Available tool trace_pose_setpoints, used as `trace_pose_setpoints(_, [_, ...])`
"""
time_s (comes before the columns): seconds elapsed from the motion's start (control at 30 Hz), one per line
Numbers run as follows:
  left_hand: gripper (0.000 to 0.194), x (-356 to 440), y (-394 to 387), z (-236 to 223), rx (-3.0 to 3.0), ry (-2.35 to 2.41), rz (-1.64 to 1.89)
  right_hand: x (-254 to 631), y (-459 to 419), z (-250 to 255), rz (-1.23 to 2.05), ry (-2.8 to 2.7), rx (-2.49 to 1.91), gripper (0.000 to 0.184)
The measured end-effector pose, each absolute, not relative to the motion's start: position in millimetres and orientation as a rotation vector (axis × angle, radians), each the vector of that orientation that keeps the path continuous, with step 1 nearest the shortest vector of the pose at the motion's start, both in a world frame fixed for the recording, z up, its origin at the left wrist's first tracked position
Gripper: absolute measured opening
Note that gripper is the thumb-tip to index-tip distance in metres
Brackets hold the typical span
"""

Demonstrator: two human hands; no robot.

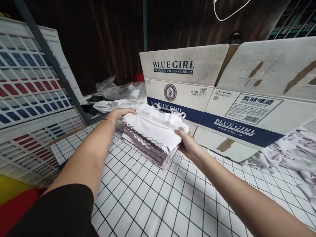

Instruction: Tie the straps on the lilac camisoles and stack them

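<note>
Both arms out front, converging. Left arm (pixel 86 158) comes up from lower left, forearm bare; left hand (pixel 123 112) in a closed grip. Right arm (pixel 229 184) from lower right, bare; right hand (pixel 189 144) gripping, thumb (pixel 177 132) on top. Hands well apart.

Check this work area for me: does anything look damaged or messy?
Yes: the beer carton has brown patches where its white surface looks torn away. Beside it, at the right, pale cloth pieces lie jumbled, unlike the layered cloth stack that the left hand and right hand hold.
</note>
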State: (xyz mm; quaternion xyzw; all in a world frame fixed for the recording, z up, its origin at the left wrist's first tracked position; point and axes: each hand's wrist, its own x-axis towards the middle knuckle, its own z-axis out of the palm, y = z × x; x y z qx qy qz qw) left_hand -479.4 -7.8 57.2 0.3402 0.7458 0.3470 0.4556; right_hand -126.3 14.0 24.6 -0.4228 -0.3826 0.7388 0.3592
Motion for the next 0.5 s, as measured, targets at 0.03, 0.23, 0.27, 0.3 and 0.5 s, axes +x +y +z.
trace_pose_setpoints(0.03, [0.039,-481.2,-5.2,58.6,0.821,1.811,0.847,-127.0,15.9,22.7,1.878,-1.005,-1.088,0.033])
trace_pose_setpoints(0.23, [0.066,-472.5,3.9,55.7,0.951,1.861,0.907,-122.2,21.6,-1.1,1.583,-1.234,-1.324,0.06])
trace_pose_setpoints(0.27, [0.074,-470.8,3.6,55.5,0.973,1.864,0.92,-118.4,21.1,-0.3,1.438,-1.337,-1.366,0.07])
trace_pose_setpoints(0.3, [0.079,-469.6,2.9,55.9,0.995,1.867,0.925,-114.5,19.9,3.5,1.23,-1.467,-1.381,0.079])
trace_pose_setpoints(0.5, [0.088,-473.3,6.1,61.8,1.117,1.861,0.803,-124.0,21.2,47.8,0.115,-2.402,-0.872,0.068])
